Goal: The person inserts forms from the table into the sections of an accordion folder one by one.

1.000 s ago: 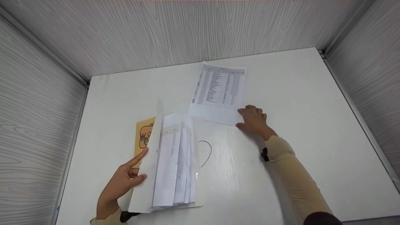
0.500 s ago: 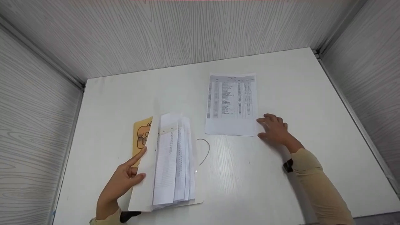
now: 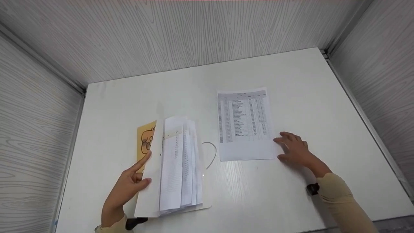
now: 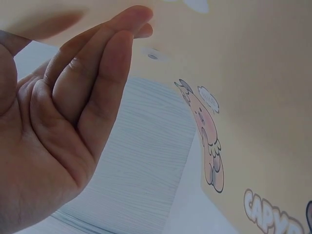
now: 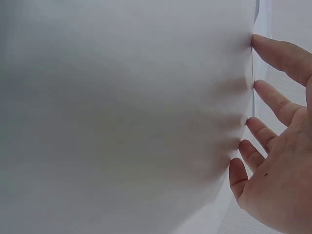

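A file folder (image 3: 148,197) stands half raised on the table in the head view, its white inside facing right. Its yellow outside (image 4: 263,112) bears cartoon animals and lettering, seen from the left wrist. My left hand (image 3: 124,191) holds the raised cover by its edge, thumb on the white side, other fingers against the yellow one. Several printed papers (image 3: 171,171) fill the folder's pocket. To the right lies a printed sheet with a table (image 3: 245,123). My right hand (image 3: 296,150) touches that sheet's right edge with spread fingertips (image 5: 258,87).
A white table (image 3: 252,197) carries everything, with wood-grain panels (image 3: 181,35) behind and at both sides. A thin dark cord (image 3: 215,155) curves out between the folder and the loose sheet.
The loose sheet has come away from the folder, to the right and nearer to me, and lies straighter. My right hand moved along with it. My left hand has kept its place on the cover.
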A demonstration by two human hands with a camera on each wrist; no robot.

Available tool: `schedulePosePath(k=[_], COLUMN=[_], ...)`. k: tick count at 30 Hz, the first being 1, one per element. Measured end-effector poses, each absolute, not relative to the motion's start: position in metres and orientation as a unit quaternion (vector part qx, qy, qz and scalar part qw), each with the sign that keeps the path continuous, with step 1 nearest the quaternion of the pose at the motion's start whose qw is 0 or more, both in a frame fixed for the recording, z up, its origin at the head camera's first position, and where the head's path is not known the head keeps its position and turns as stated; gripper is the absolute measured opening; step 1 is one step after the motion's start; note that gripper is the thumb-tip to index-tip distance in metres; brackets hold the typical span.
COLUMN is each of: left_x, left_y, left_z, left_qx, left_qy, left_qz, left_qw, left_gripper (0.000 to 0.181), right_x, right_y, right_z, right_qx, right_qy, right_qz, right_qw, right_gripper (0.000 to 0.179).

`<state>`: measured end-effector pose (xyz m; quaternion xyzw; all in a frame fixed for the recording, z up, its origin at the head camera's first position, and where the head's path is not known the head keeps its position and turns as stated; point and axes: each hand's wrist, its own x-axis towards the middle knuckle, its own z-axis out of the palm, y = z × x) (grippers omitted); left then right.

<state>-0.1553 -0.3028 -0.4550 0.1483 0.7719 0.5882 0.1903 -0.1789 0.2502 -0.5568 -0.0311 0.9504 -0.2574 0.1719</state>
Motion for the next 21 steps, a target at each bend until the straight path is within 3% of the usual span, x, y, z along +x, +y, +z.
schedulePosePath(k=[4,13,21], left_x=[-0.160,-0.159,-0.158], left_y=[-0.303,-0.302,-0.303], left_z=[-0.439,-0.441,-0.440], left_qx=[0.136,0.137,0.134], left_qy=[0.773,0.758,0.765], left_qz=[0.586,0.606,0.600], left_qw=[0.201,0.199,0.192], left_gripper=[0.076,0.076,0.076], right_x=[-0.185,-0.239,-0.255], right_y=[0.249,0.222,0.201], right_z=[-0.540,-0.545,-0.549], right_qx=[-0.023,0.058,0.098], right_qy=[0.940,0.941,0.950], right_qz=[-0.287,-0.295,-0.265], right_qw=[0.182,0.153,0.132], right_gripper=[0.062,0.072,0.075])
